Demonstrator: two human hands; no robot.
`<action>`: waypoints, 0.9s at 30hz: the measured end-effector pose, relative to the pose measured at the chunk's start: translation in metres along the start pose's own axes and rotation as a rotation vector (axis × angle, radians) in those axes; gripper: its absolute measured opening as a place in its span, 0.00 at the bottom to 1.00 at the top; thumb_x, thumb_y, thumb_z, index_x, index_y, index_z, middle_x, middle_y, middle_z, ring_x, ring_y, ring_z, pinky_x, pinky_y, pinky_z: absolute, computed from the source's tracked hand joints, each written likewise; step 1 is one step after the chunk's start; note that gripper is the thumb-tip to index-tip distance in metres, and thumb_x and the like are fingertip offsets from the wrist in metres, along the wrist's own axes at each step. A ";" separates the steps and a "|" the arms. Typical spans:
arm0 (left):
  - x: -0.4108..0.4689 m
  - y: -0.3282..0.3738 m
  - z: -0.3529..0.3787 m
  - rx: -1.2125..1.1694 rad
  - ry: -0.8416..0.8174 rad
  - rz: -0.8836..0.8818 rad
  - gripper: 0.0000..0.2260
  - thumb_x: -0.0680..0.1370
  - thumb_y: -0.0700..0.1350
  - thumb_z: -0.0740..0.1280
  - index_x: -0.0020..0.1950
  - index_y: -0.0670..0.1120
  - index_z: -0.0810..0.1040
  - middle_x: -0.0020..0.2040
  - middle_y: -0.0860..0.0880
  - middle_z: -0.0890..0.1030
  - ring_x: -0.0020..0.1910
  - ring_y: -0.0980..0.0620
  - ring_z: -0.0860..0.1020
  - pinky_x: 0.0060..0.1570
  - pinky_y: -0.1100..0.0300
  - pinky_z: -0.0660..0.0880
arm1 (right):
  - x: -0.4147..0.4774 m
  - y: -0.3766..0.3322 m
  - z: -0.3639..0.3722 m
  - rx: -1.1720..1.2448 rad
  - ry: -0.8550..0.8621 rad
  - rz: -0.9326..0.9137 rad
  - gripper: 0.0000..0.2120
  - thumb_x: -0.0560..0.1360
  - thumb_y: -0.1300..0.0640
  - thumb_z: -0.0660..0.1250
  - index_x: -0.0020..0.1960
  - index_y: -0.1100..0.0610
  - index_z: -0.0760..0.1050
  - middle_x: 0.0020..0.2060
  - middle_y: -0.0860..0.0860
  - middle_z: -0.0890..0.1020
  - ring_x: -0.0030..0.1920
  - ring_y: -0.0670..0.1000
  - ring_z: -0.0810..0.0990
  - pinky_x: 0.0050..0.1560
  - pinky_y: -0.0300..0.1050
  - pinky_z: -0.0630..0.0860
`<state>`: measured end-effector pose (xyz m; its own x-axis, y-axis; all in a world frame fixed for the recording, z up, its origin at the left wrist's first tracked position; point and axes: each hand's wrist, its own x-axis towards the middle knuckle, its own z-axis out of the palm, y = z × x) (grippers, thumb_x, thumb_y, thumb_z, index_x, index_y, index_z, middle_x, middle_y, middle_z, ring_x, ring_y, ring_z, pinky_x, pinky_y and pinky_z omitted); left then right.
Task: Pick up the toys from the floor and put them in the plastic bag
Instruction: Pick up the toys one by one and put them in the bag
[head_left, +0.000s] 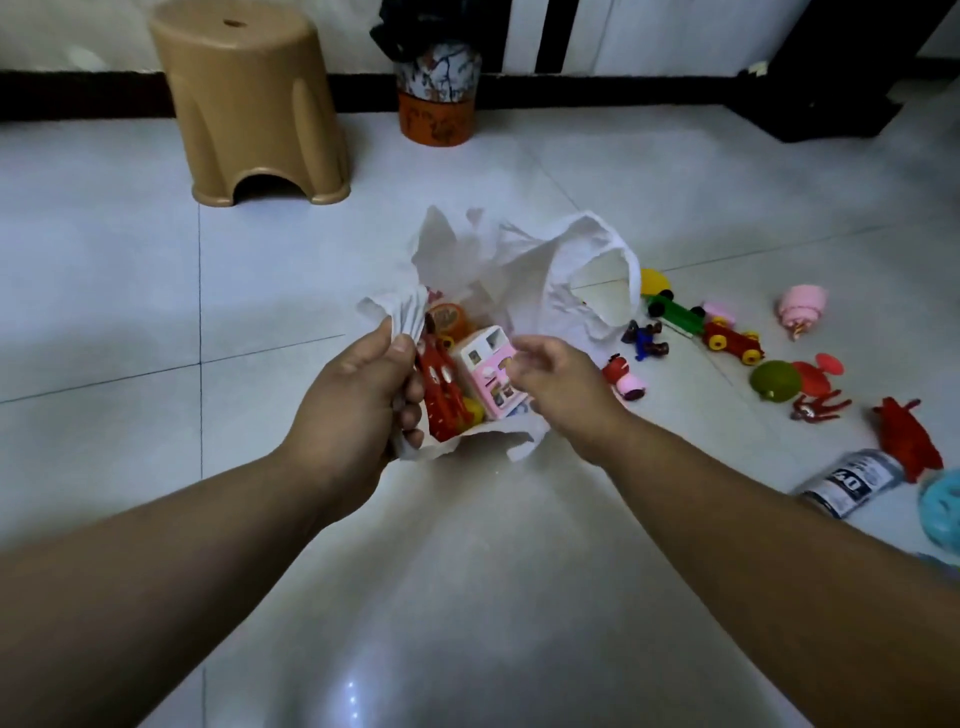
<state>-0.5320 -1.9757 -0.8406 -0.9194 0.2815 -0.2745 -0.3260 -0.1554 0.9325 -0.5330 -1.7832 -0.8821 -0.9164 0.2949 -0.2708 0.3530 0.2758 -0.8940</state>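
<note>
A white plastic bag (524, 270) lies open on the tiled floor. My left hand (358, 395) grips the bag's left rim and holds it open. Inside the bag sit a pink and white toy machine (488, 364), a red figure (441, 400) and an orange round toy (449, 317). My right hand (561, 384) hovers over the bag's mouth just right of the pink toy, fingers loosely apart, holding nothing. Several toys lie on the floor to the right: a red pig figure (626, 376), a dark blue figure (647, 340), a green car (675, 312), a red car (732, 340), a green ball (774, 382).
A tan plastic stool (254, 104) stands at the back left. An orange patterned bin (439, 88) stands by the wall. Further right lie a pink toy (802, 306), a red crab-like toy (906, 436), a grey printed can (852, 480) and a blue ring (943, 509).
</note>
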 end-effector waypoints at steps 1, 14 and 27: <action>-0.001 0.001 0.001 0.001 -0.005 -0.002 0.08 0.83 0.48 0.56 0.52 0.50 0.75 0.30 0.51 0.70 0.28 0.53 0.64 0.31 0.59 0.67 | -0.017 0.013 -0.008 -0.125 -0.041 -0.041 0.18 0.76 0.56 0.66 0.65 0.51 0.73 0.55 0.48 0.80 0.53 0.47 0.79 0.51 0.40 0.74; -0.006 -0.004 0.014 -0.029 -0.029 0.001 0.08 0.82 0.50 0.56 0.47 0.53 0.73 0.29 0.54 0.70 0.25 0.56 0.66 0.33 0.61 0.65 | -0.222 0.224 -0.066 -1.187 -1.045 0.003 0.39 0.72 0.44 0.69 0.76 0.42 0.52 0.77 0.54 0.49 0.77 0.58 0.49 0.73 0.55 0.53; -0.006 -0.002 0.015 -0.002 -0.044 0.011 0.08 0.82 0.51 0.56 0.52 0.52 0.73 0.30 0.53 0.69 0.28 0.55 0.65 0.34 0.60 0.65 | -0.135 0.113 -0.018 -0.309 0.076 -0.034 0.23 0.72 0.63 0.66 0.64 0.49 0.70 0.55 0.45 0.74 0.52 0.46 0.74 0.49 0.30 0.70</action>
<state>-0.5222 -1.9625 -0.8375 -0.9126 0.3210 -0.2532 -0.3159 -0.1605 0.9351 -0.3661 -1.7757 -0.9398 -0.9160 0.3450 -0.2045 0.3735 0.5479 -0.7485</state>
